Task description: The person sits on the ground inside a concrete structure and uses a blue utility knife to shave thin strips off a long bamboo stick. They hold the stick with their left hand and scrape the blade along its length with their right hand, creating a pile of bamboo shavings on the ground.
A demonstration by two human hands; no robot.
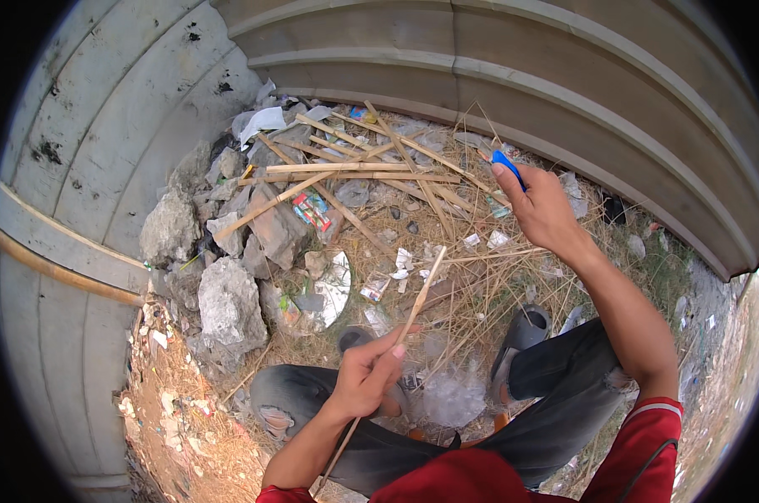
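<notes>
Stick (422,293) is gripped partway along by the left hand (367,375), its long axis slanting forward and rightward; a blue tool (504,161) is clasped by the right hand (537,205), well apart, beyond the stick's tip to the right.

Ground (220,457): crisscrossed wooden strips (337,167), grey rocks (231,306) beside, dry straw (499,293), clear plastic (455,397).

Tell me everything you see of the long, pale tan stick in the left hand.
The long, pale tan, wooden-looking stick is slim and nearly straight, palest at its upper tip, and looks thinner below the grip. The left hand closes around it mid-length. It slants up and rightward across the picture; its lower part passes in front of the dark grey trousers toward the bottom edge, where contact is unclear.
</notes>
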